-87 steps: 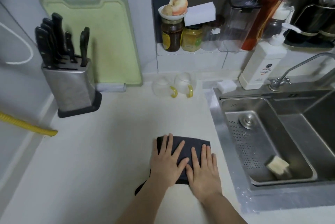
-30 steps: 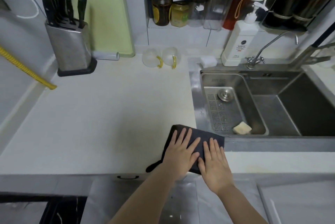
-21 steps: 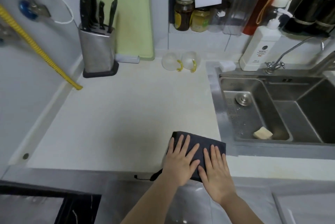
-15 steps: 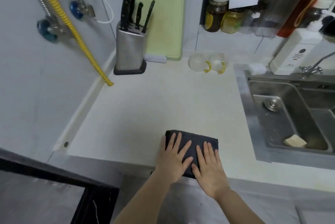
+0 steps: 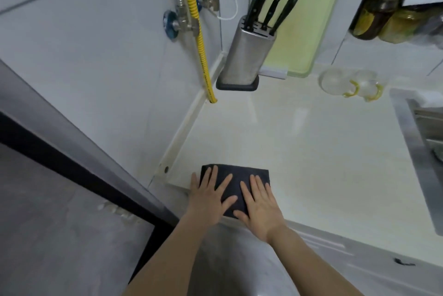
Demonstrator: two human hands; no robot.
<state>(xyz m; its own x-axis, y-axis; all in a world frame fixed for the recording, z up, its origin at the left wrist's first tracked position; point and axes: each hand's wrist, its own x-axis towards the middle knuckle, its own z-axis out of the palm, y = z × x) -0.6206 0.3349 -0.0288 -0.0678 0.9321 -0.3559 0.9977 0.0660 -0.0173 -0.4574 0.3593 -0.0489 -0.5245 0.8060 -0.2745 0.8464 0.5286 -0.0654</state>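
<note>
Both hands lie flat on a folded dark cloth [image 5: 236,179] at the near left corner of the pale counter [image 5: 299,151]. The cloth sits right at the front edge, close to the strip where the counter meets the left wall [image 5: 96,55]. The left hand [image 5: 208,197] covers the cloth's left part, with its little finger over the cloth's left border. The right hand [image 5: 260,202] covers the right part, its fingertips reaching toward the far right corner of the cloth. Neither grip is closed on anything: the fingers of both hands are straight and fanned out, palms down on the fabric, and the two thumbs point toward each other with a narrow band of cloth showing between them.

At the back left of the counter a steel knife block [image 5: 247,55] stands on a black base, with black handles sticking up from it. A light green cutting board [image 5: 302,19] leans against the back wall just behind it. A yellow hose [image 5: 201,39] runs down the left wall and ends near the block's base. Two glass cups [image 5: 335,79] with yellow handles lie further right. Beyond them the steel rim of a sink [image 5: 412,132] shows at the picture's edge. Jars [image 5: 376,15] stand on a ledge above.
</note>
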